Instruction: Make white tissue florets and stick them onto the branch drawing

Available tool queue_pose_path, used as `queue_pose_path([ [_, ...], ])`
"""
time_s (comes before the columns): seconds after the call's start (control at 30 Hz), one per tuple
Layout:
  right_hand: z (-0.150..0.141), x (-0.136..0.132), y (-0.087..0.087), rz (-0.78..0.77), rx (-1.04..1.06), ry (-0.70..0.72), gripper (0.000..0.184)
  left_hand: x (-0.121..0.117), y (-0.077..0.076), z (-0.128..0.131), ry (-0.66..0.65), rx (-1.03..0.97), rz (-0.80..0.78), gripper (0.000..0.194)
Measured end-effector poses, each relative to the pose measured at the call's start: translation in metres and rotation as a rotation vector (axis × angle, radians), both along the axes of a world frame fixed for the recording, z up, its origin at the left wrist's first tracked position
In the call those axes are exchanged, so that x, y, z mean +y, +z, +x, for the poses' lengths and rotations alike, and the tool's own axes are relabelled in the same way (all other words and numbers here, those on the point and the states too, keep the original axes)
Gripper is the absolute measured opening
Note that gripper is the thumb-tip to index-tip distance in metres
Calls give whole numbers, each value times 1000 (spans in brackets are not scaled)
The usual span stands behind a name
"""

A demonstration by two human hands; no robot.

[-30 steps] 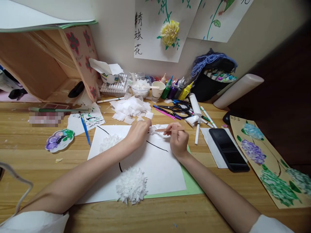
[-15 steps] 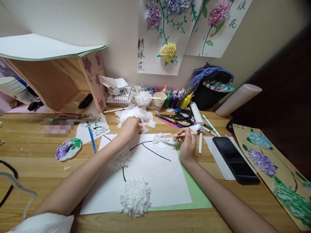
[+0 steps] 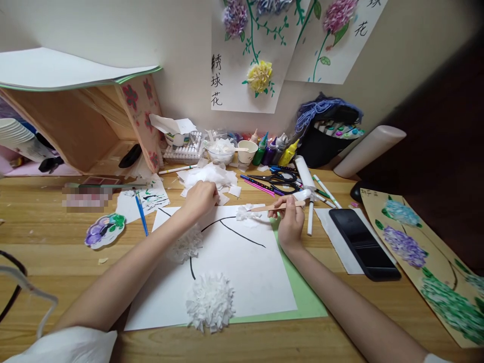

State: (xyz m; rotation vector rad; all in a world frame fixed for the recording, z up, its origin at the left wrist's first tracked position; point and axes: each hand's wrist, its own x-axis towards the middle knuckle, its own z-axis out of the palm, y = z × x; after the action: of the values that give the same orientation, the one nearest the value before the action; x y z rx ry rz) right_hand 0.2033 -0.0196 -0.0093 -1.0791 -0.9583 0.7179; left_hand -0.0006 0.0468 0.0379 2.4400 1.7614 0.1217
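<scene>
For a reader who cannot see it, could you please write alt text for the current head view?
A person's right hand holds a wooden stick, its tip over a white sheet bearing ruffled white tufts; the left hand is at a pile of white scraps.

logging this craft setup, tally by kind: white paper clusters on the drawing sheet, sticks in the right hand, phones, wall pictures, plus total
White paper clusters on the drawing sheet: 3 (one partly behind the left forearm)
Wooden stick in the right hand: 1
Phone: 1
Wall pictures: 2
Total: 7
</scene>
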Motion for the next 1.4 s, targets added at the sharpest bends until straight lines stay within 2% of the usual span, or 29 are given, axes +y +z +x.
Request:
queue_pose_path([
  [0.13,-1,0,1,-2,4,-8,38,-2,-1,1,37,4,-42,12],
  [0.3,0,0,1,10,9,-5,37,1,-5,0,16,-81,-74,17],
  [0.4,0,-1,1,25,4,-19,36,1,0,-1,9,-185,-85,15],
  [0.53,3,-1,1,47,6,-57,36,-10,22,3,-102,-427,-141,11],
  [0.63,10,-1,1,88,16,-103,36,-26,36,14,-230,-611,-285,13],
  [0.7,16,-1,3,116,37,-127,35,-35,36,24,-309,-695,-421,14],
  [0.77,20,-2,5,132,66,-132,36,-41,28,34,-310,-716,-464,12],
  [0.9,21,-7,7,137,30,-63,37,-46,2,44,-178,-573,-268,14],
  [0.97,19,-11,5,156,-52,-13,37,-46,-5,46,-138,-492,-203,15],
  [1.23,17,-21,-2,268,-643,76,34,-48,-6,48,-142,-418,-26,18],
  [1.4,16,-19,0,293,-773,45,31,-47,-10,49,-147,-407,0,18],
])
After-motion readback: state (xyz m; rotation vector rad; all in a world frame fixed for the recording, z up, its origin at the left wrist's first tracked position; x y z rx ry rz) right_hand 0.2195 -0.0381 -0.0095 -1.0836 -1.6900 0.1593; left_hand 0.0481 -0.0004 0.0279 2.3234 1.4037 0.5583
